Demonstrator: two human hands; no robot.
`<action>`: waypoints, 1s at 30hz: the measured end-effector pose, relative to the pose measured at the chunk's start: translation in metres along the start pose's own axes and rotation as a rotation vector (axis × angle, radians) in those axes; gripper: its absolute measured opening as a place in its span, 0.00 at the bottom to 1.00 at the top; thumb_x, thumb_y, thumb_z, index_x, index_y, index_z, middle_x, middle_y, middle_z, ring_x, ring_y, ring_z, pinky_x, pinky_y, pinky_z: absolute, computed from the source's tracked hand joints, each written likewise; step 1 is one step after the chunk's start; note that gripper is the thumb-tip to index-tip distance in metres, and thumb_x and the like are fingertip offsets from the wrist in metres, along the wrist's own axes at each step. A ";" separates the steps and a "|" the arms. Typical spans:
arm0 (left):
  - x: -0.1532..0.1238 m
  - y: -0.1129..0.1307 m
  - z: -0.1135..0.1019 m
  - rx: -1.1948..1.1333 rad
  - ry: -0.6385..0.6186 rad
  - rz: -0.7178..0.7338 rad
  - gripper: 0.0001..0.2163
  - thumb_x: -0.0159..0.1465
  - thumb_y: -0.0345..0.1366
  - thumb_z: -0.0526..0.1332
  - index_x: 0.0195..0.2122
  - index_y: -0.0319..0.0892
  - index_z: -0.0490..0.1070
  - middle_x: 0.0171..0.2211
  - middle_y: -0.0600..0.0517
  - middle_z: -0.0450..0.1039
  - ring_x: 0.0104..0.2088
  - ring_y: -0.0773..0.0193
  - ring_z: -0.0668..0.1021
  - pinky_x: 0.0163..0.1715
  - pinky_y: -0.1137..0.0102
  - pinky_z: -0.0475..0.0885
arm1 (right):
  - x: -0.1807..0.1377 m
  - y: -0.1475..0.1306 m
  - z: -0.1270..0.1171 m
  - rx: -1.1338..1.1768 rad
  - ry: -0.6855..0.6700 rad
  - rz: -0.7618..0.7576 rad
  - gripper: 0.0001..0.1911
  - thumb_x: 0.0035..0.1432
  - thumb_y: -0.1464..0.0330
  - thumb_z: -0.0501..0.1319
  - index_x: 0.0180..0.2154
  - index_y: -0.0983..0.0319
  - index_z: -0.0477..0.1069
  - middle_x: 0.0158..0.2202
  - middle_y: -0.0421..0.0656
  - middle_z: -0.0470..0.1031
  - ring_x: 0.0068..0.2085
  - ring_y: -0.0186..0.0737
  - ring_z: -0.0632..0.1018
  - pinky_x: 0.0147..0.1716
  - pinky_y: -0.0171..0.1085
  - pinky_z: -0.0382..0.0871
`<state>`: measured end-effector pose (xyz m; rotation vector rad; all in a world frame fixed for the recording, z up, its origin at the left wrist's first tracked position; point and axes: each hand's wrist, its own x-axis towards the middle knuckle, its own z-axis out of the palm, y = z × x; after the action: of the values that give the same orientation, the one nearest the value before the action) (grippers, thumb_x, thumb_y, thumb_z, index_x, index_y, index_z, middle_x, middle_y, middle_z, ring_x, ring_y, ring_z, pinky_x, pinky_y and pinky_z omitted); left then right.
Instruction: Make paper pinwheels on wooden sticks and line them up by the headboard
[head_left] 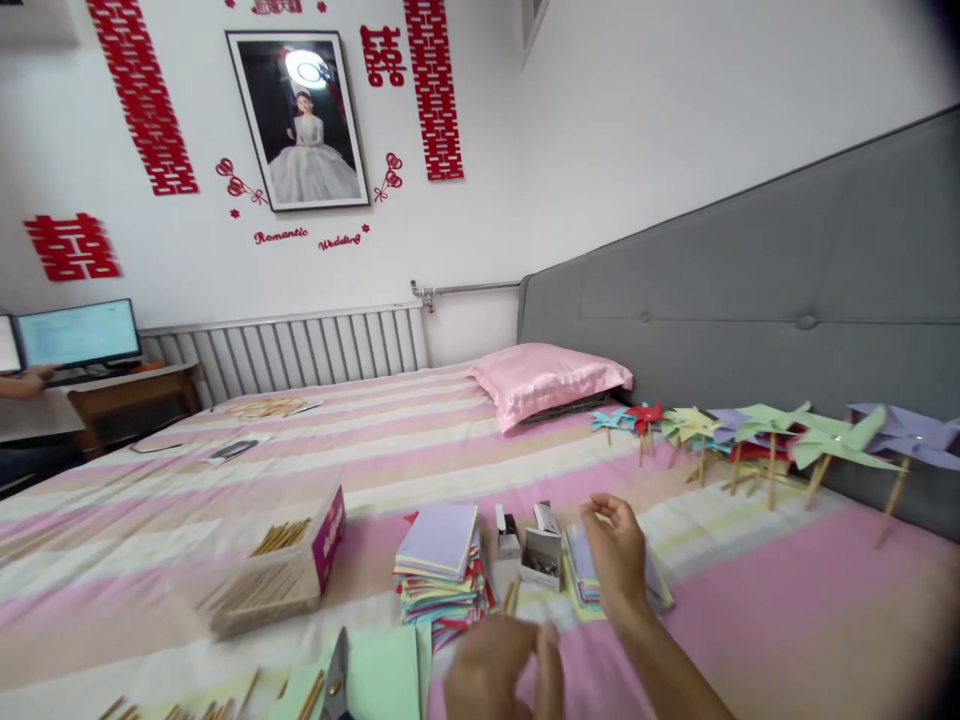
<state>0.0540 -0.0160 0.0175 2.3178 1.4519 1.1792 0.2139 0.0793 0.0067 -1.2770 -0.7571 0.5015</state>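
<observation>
My right hand (619,560) hovers over a low stack of coloured paper squares (660,592) on the bed, fingers curled with thumb and forefinger close together; what they pinch is too small to make out. My left hand (501,672) is at the bottom edge, smeared by motion, near a light green sheet (386,675) and scissors (337,680). A taller stack of coloured paper (442,562) and a small open white box (541,556) lie just left of my right hand. Finished paper pinwheels (757,432) on wooden sticks lean in a row along the headboard.
A cardboard box of wooden sticks (279,572) sits to the left, with loose sticks (180,710) near the bottom edge. A pink pillow (551,380) lies by the grey headboard (750,290). At far left, another person's hand (30,380) rests by a monitor (79,333).
</observation>
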 end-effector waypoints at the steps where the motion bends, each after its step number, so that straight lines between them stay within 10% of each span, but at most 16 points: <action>1: 0.012 0.007 -0.014 -0.062 0.089 -0.091 0.16 0.59 0.44 0.51 0.24 0.43 0.75 0.22 0.47 0.75 0.26 0.59 0.76 0.28 0.69 0.66 | 0.005 0.002 -0.007 -0.048 -0.047 0.000 0.14 0.46 0.61 0.57 0.35 0.62 0.63 0.32 0.43 0.71 0.28 0.37 0.74 0.25 0.33 0.67; 5: 0.042 0.011 -0.053 -0.381 0.211 -0.385 0.18 0.57 0.49 0.53 0.28 0.41 0.76 0.26 0.50 0.78 0.33 0.56 0.77 0.34 0.69 0.67 | 0.027 -0.004 -0.037 -0.255 -0.283 -0.048 0.14 0.46 0.61 0.57 0.35 0.62 0.67 0.32 0.43 0.73 0.30 0.39 0.75 0.27 0.33 0.67; 10: 0.030 -0.036 -0.040 -0.327 0.214 -0.541 0.19 0.52 0.52 0.57 0.26 0.40 0.76 0.26 0.48 0.78 0.32 0.53 0.77 0.33 0.67 0.69 | 0.030 -0.006 -0.055 -0.610 -0.443 -0.086 0.13 0.42 0.66 0.60 0.34 0.61 0.71 0.35 0.45 0.75 0.34 0.44 0.75 0.34 0.39 0.66; 17: 0.026 -0.045 -0.026 -0.137 0.091 -0.283 0.15 0.56 0.47 0.54 0.25 0.43 0.74 0.23 0.52 0.76 0.25 0.62 0.75 0.26 0.74 0.67 | 0.022 0.001 -0.053 -0.940 -0.571 -0.075 0.26 0.39 0.70 0.60 0.45 0.67 0.70 0.45 0.53 0.72 0.48 0.53 0.70 0.45 0.43 0.61; 30: 0.028 -0.044 -0.025 -0.110 0.094 -0.322 0.16 0.56 0.48 0.54 0.23 0.43 0.72 0.20 0.53 0.74 0.25 0.62 0.74 0.24 0.74 0.65 | 0.022 0.004 -0.052 -1.090 -0.702 -0.075 0.29 0.37 0.73 0.59 0.47 0.66 0.69 0.49 0.51 0.70 0.50 0.51 0.69 0.44 0.40 0.62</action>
<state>0.0128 0.0228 0.0266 1.8900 1.6679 1.2500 0.2672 0.0613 0.0024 -2.0814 -1.8135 0.4829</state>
